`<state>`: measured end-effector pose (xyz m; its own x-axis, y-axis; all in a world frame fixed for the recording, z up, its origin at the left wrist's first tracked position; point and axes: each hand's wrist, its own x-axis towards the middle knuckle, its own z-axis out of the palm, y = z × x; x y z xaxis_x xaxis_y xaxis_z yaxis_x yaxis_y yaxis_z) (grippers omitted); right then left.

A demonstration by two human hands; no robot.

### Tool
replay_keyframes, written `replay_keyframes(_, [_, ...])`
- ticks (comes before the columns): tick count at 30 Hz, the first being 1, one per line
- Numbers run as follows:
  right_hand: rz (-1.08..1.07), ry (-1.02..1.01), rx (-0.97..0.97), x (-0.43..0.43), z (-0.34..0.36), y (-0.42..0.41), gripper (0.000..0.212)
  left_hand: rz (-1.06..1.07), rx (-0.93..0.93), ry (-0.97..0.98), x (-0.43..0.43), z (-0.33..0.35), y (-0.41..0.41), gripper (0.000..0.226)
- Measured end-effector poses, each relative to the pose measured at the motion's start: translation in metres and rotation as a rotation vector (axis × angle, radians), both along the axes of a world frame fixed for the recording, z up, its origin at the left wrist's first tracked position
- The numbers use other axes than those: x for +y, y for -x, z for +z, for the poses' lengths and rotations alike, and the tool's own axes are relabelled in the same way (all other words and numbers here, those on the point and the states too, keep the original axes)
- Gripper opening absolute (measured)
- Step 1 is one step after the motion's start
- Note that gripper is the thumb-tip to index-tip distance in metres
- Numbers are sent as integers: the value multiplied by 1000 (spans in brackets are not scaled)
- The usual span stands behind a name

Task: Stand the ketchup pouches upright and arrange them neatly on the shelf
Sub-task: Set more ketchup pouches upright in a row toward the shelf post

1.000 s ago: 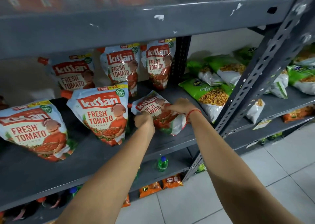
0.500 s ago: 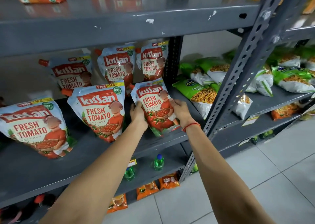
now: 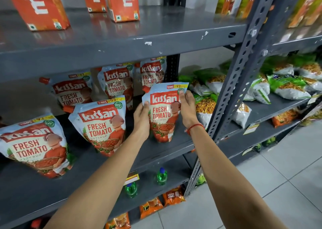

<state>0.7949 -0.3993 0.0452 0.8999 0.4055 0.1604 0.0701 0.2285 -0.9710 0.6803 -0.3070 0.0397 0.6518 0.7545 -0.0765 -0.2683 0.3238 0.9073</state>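
Observation:
A red and white ketchup pouch [image 3: 163, 113] stands upright near the right end of the grey shelf [image 3: 156, 152]. My left hand [image 3: 142, 117] grips its left edge and my right hand [image 3: 187, 106] grips its right edge near the top. Two more pouches stand in the front row to the left, the middle pouch [image 3: 102, 124] and the left pouch [image 3: 33, 145]. Behind them a back row of three pouches [image 3: 115, 84] stands upright, partly hidden by the front row.
A perforated steel upright [image 3: 231, 89] borders the shelf on the right; green snack bags [image 3: 205, 98] lie just past the held pouch. Orange cartons [image 3: 38, 5] stand on the shelf above. Green bottles [image 3: 162, 176] and orange packets sit on the lower shelves.
The pouch lay flat on the shelf one second ago; both hands have tipped it up and it now stands upright, held higher on its sides. The camera view rose.

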Motion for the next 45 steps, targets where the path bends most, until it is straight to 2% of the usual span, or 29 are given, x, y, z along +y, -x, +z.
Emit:
replay_keyframes(6, [42, -38, -12, 9, 5, 6, 17, 55, 70, -107, 8, -5, 10, 19])
replay_keyframes(11, [29, -65, 33, 4, 3, 7, 16, -15, 140, -264, 4, -23, 21, 25])
replay_keyframes(16, [125, 96, 83, -20, -40, 16, 53, -249, 402, -403, 1, -70, 37, 65])
replay_keyframes(18, [161, 190, 100, -29, -68, 24, 52, -274, 460, -486, -1, -81, 39, 71])
replay_keyframes(23, [171, 250, 38, -36, -92, 31, 44, -215, 490, -577, -11, -83, 32, 62])
replay_keyframes(28, [120, 260, 8, -47, -90, 23, 25, -212, 527, -677, -36, -82, 19, 58])
replay_keyframes(34, [35, 280, -2, -54, -88, 15, 47, -224, 586, -724, -56, -74, -2, 60])
replay_keyframes(38, [14, 277, 18, -55, -89, 14, 48, -191, 603, -720, -61, -77, -4, 61])
replay_keyframes(45, [-12, 292, 38, -58, -90, 17, 51, -195, 529, -643, -60, -85, -1, 62])
